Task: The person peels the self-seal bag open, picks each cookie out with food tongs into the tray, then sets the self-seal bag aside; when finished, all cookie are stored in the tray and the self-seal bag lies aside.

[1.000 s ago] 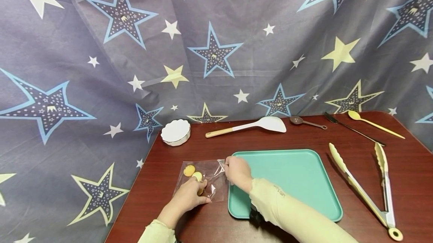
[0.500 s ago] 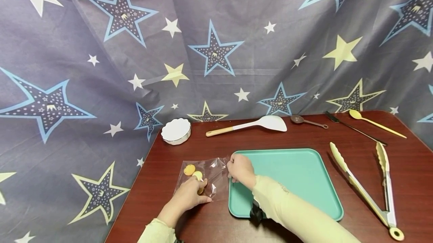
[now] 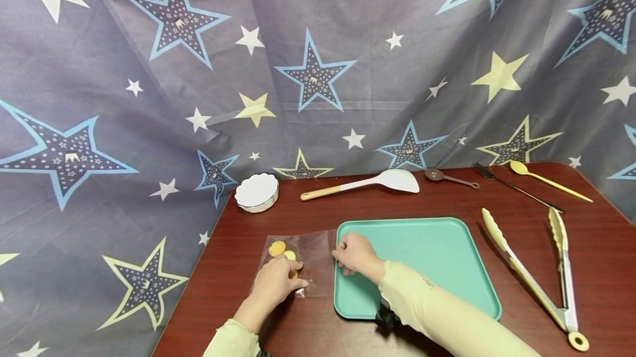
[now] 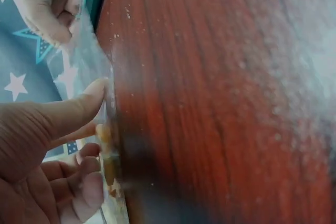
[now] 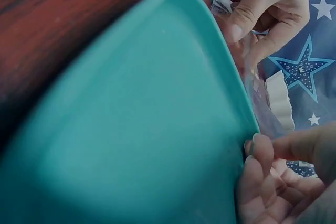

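Observation:
A clear plastic bag (image 3: 318,255) lies on the table at the tray's left side, with small yellow and orange rounded pieces (image 3: 277,248) in its left part. My left hand (image 3: 272,280) rests on the bag over these pieces, thumb and index finger spread apart and pressing on it. In the left wrist view the thumb lies nearly straight against the film, close to the pieces. With thumb and fingertips my right hand (image 3: 355,252) pinches the bag's right edge, just over the left rim of the turquoise tray (image 3: 417,268). The right wrist view shows those fingertips right at the rim.
Behind the bag stands a white fluted dish (image 3: 257,192). Along the back lie a white turner (image 3: 367,183), a brown measuring spoon (image 3: 449,176), a dark long-handled tool (image 3: 517,187) and a yellow spoon (image 3: 551,180). Tongs (image 3: 531,280) lie spread right of the tray.
My right hand has shifted slightly right and down at the bag's edge, and the film there lies flatter with fewer creases. The left hand has stayed nearly in place.

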The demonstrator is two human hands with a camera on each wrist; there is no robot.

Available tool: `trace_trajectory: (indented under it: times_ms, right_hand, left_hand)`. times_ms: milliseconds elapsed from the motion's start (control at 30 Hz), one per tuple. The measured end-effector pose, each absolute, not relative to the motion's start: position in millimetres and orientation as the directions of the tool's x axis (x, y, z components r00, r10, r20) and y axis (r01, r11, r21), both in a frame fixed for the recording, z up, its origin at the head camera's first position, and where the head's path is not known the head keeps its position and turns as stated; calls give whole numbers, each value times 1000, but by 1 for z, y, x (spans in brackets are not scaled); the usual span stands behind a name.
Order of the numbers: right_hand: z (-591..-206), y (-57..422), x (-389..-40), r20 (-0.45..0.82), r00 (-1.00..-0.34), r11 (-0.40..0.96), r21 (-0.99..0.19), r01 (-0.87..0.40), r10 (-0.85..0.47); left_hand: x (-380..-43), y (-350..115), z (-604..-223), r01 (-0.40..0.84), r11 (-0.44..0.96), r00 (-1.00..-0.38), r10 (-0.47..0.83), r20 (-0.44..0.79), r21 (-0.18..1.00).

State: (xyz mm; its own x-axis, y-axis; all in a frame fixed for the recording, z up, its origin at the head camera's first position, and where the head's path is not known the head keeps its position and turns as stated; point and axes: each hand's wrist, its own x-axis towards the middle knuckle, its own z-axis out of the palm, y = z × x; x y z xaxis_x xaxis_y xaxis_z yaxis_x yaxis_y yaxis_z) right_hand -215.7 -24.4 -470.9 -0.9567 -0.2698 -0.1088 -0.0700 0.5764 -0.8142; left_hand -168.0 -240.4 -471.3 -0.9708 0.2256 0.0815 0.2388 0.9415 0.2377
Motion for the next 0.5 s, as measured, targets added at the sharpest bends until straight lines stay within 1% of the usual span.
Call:
trace_trajectory:
  times_ms: [133, 233, 367, 500]
  right_hand:
    - [-473, -23, -216, -113, -953, 563, -824, -69, -282]
    - [-473, -23, -217, -116, -953, 558, -827, -62, -278]
    - [-474, -24, -217, -126, -956, 552, -832, -44, -266]
    - [-474, -24, -218, -125, -958, 545, -837, -38, -258]
  left_hand:
    - [-169, -239, -473, 253, 943, -965, 229, 128, 217]
    - [-168, -238, -473, 245, 945, -962, 208, 176, 217]
    - [-167, -237, -471, 206, 947, -963, 151, 225, 248]
    - [-166, -238, -470, 171, 936, -965, 96, 243, 308]
